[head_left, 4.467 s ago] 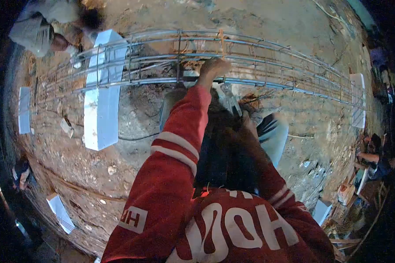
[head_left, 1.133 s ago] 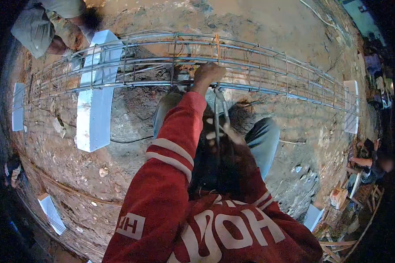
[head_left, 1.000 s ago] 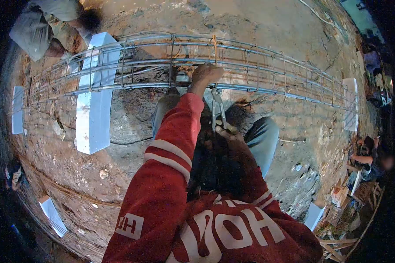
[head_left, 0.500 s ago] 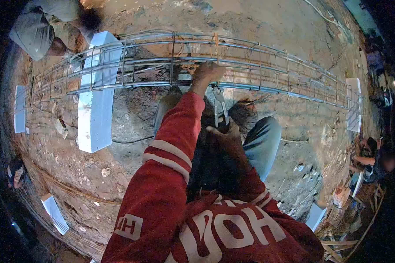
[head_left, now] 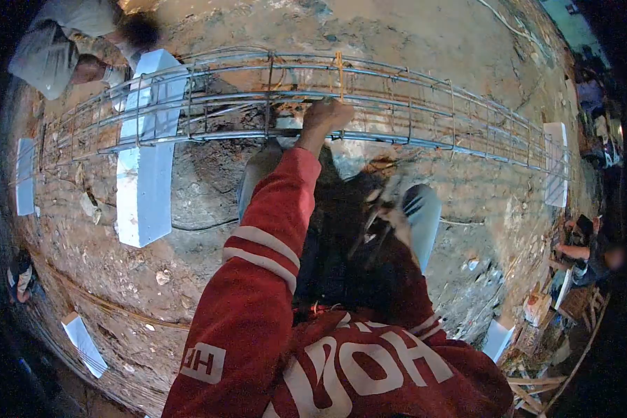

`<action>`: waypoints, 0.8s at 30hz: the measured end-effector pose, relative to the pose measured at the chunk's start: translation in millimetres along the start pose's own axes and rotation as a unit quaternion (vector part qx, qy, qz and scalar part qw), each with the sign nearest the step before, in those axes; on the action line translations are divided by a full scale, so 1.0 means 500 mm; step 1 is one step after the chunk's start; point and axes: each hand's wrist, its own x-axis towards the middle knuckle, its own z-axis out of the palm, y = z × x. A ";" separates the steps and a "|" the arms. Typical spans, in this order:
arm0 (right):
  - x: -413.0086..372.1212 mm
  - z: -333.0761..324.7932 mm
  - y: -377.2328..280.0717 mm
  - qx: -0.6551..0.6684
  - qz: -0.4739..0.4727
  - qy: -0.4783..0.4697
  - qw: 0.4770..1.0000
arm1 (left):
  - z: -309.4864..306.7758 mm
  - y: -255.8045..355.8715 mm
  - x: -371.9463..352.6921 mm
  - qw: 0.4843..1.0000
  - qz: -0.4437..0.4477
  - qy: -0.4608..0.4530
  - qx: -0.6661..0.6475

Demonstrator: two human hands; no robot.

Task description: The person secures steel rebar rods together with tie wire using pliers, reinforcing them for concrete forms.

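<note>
A long cage of steel rebar (head_left: pixel 237 134) with thin stirrups runs across in front of me. My left hand (head_left: pixel 327 115) is closed at the cage, around the lower part of an orange-brown stirrup (head_left: pixel 340 73); the fingertips are hidden. My right hand (head_left: pixel 396 217), smeared by motion, is near my right knee, below the cage and apart from it. It grips a pair of pliers (head_left: pixel 369 233), which shows only as a blurred grey streak.
A white block (head_left: pixel 145 198) supports the cage at left, with another white block (head_left: pixel 556 164) at its right end. A co-worker (head_left: pixel 56 59) crouches at upper left; another person (head_left: pixel 589 254) is at far right. Wood scraps (head_left: pixel 536 386) lie at lower right on muddy ground.
My right hand has drawn the pliers down and right, away from the lower bars. My left hand stays closed at the same stirrup. The view has shifted slightly.
</note>
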 end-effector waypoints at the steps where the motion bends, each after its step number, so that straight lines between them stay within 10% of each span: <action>1: -0.012 -0.011 -0.013 -0.017 -0.033 0.066 0.997 | -0.023 0.020 -0.030 1.000 -0.005 -0.017 -0.005; 9: -0.039 -0.147 -0.191 -0.175 -0.266 0.356 0.878 | -0.027 0.030 -0.048 1.000 0.012 0.000 0.015; 18: -0.015 -0.276 -0.220 -0.314 -0.256 0.089 0.910 | -0.024 0.023 -0.061 0.998 0.056 0.011 0.035; 24: 0.052 -0.281 -0.054 -0.225 -0.278 0.171 0.918 | 0.011 -0.048 0.028 0.975 0.152 0.045 0.157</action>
